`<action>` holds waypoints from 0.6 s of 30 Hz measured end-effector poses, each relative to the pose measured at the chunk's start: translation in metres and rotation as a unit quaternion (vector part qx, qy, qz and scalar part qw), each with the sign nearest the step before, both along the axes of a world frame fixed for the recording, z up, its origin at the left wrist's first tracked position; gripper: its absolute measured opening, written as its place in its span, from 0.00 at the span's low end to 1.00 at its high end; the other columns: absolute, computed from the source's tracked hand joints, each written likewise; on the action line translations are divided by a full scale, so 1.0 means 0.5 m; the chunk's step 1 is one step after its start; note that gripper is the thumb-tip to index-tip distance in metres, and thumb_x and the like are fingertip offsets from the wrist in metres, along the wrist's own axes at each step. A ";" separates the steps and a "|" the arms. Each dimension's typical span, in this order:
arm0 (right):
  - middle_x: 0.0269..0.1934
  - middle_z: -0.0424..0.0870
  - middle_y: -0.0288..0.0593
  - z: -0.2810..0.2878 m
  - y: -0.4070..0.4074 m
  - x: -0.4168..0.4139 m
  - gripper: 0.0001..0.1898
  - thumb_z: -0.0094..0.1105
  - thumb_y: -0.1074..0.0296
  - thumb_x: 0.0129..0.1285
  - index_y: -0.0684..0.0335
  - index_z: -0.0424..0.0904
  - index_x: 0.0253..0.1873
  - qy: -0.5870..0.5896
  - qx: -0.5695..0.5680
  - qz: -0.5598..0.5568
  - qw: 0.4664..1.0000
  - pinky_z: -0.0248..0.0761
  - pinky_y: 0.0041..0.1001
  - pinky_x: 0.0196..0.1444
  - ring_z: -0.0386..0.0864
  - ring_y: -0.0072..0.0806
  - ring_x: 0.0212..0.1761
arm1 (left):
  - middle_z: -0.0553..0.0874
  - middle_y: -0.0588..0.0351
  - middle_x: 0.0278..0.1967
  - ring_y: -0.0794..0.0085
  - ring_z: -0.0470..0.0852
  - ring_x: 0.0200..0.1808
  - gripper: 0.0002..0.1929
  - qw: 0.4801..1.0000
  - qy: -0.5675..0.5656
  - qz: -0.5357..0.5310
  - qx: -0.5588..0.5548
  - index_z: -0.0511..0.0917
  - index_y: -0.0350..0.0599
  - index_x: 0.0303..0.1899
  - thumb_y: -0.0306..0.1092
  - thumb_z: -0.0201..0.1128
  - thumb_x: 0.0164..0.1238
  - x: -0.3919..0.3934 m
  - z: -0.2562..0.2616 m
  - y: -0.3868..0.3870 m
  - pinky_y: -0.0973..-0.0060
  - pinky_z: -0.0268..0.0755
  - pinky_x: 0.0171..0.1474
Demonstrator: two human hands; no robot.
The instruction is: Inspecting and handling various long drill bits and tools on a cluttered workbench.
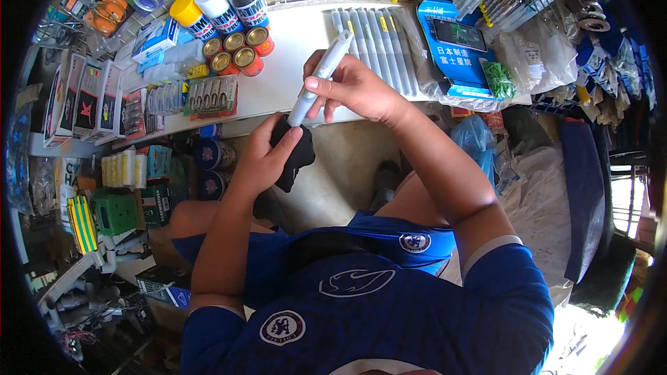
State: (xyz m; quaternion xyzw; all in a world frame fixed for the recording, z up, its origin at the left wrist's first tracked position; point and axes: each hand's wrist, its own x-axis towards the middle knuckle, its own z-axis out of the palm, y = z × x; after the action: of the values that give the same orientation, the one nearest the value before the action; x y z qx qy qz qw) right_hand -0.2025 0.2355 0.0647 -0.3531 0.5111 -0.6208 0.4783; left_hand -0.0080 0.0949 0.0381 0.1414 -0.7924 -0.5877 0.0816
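Note:
My left hand (pixel 268 153) grips a black cloth (pixel 296 159) and the lower end of a pale tubular tool in a clear plastic sleeve (pixel 327 65); its exact kind I cannot tell. Higher up, my right hand (pixel 341 86) holds the same sleeved tool between thumb and fingers. The tool slants up to the right, over the front part of a white table (pixel 281 80). Behind my right hand, several similar sleeved tools (pixel 372 44) lie side by side on the table.
Spray paint cans (pixel 247 2) and small red tins (pixel 249 62) stand at the back left. Packs of carabiners (pixel 212 95) lie at the left front. A phone (pixel 459 35) rests on a blue package (pixel 461 62) at right. A blue plastic bag (pixel 474 138) hangs below the table's right side.

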 end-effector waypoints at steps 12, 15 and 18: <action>0.53 0.83 0.57 -0.012 0.000 0.021 0.12 0.65 0.71 0.72 0.71 0.78 0.54 -0.076 -0.135 -0.050 0.987 0.87 0.37 0.54 0.89 0.38 0.49 | 0.78 0.61 0.24 0.76 0.76 0.21 0.20 0.931 0.118 0.242 0.246 0.80 0.38 0.36 0.48 0.60 0.80 -0.003 0.029 -0.071 0.77 0.67 0.23; 0.55 0.82 0.58 0.000 -0.006 0.035 0.10 0.66 0.73 0.71 0.71 0.81 0.52 0.036 -0.185 -0.012 0.982 0.86 0.36 0.56 0.89 0.39 0.50 | 0.79 0.54 0.22 0.68 0.78 0.17 0.25 0.905 0.135 0.216 0.341 0.79 0.35 0.35 0.52 0.54 0.82 0.007 0.023 -0.090 0.71 0.69 0.17; 0.57 0.81 0.57 -0.005 -0.014 0.044 0.08 0.66 0.75 0.70 0.69 0.82 0.50 0.128 -0.212 -0.002 0.969 0.85 0.34 0.55 0.88 0.36 0.48 | 0.84 0.50 0.27 0.65 0.83 0.22 0.25 0.856 0.113 0.234 0.447 0.81 0.36 0.39 0.53 0.54 0.81 0.010 0.035 -0.091 0.69 0.76 0.23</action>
State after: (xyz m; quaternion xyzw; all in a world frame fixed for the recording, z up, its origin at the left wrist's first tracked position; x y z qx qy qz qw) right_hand -0.1806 0.2287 0.0624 -0.5219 0.4257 -0.6656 0.3215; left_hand -0.0029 0.0493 0.0557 0.2763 -0.3733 -0.8543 0.2335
